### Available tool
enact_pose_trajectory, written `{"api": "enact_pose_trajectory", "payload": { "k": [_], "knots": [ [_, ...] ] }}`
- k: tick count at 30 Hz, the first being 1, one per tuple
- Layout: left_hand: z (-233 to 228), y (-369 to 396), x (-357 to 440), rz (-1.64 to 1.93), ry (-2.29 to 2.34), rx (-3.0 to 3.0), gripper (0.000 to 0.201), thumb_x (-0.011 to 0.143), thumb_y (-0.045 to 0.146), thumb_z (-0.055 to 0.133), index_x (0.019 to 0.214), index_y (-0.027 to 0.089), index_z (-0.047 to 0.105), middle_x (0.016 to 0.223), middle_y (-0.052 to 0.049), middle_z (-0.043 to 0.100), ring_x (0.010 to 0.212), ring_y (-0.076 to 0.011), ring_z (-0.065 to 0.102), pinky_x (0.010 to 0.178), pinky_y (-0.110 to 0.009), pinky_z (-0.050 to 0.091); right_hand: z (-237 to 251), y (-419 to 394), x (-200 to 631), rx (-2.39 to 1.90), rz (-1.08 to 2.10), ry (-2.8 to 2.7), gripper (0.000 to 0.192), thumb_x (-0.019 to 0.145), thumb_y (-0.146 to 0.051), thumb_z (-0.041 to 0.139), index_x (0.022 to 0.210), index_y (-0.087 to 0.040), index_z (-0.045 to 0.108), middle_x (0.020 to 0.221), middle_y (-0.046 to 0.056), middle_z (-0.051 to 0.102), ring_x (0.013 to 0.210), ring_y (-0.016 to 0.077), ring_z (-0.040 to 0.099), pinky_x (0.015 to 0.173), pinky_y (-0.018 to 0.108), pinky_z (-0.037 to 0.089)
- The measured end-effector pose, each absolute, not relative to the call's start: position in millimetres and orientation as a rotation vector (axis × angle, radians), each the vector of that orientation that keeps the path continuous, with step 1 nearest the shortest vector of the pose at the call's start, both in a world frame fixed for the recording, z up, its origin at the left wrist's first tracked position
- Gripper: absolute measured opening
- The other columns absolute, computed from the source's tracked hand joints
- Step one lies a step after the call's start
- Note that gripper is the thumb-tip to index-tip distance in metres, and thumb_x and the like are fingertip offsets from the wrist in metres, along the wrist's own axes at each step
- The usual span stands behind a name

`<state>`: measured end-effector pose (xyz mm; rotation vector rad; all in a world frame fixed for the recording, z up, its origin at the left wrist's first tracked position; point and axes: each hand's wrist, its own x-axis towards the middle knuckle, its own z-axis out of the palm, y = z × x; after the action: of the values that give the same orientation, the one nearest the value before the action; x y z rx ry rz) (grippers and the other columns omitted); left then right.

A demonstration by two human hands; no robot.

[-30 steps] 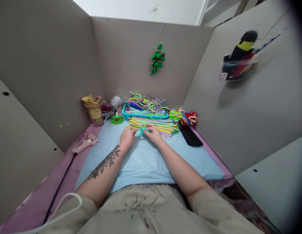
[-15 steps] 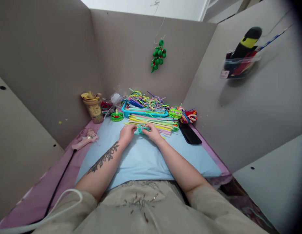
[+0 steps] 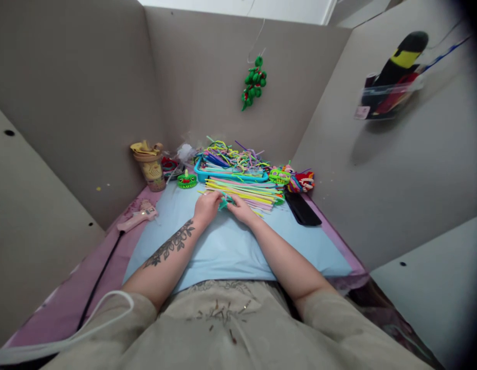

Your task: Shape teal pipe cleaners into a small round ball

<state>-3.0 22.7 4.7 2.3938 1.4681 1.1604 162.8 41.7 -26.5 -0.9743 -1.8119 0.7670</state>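
Observation:
Both my hands meet over the light blue cloth, around a small teal pipe-cleaner piece. My left hand pinches its left side, and my right hand grips its right side. The fingers partly hide the piece, so its full shape does not show. Just beyond the hands lie straight pipe cleaners in yellow, pink, green and other pale colours. Behind them, a blue tray is heaped with more pipe cleaners, many of them bent.
A pink glue gun with a black cord lies at left, near a lidded cup. A green pipe-cleaner figure sits left of the tray. At right are a black case and colourful pieces. Green beadlike decoration hangs behind.
My left hand has turned and moved slightly right and up, closer to the right hand. The teal piece has turned between the fingers. The whole view has shifted slightly.

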Motion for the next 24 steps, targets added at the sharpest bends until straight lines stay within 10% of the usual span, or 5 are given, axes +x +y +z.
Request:
{"api": "enact_pose_trajectory", "payload": {
  "k": [10,24],
  "knots": [
    [-5,31,0,1.131,1.359,2.390,0.032,0.080,0.015,0.049,0.110,0.016,0.060,0.098,-0.009,0.064,0.093,-0.0224,0.055,0.085,-0.033,0.040,-22,35,163,-1.086,0.650,-1.710,0.035,0.067,-0.024,0.062,0.099,-0.021,0.047,0.103,0.004,0.057,0.098,0.0196,0.054,0.089,0.035,0.042],
    [-9,35,0,1.100,1.550,2.133,0.013,0.075,0.021,0.053,0.084,0.018,0.061,0.073,-0.003,0.059,0.068,-0.0174,0.052,0.063,-0.027,0.038,-13,29,161,-1.048,0.526,-1.664,0.012,0.072,-0.023,0.058,0.084,-0.021,0.056,0.117,0.009,0.045,0.115,0.0221,0.046,0.077,0.032,0.051]
  ]
}}
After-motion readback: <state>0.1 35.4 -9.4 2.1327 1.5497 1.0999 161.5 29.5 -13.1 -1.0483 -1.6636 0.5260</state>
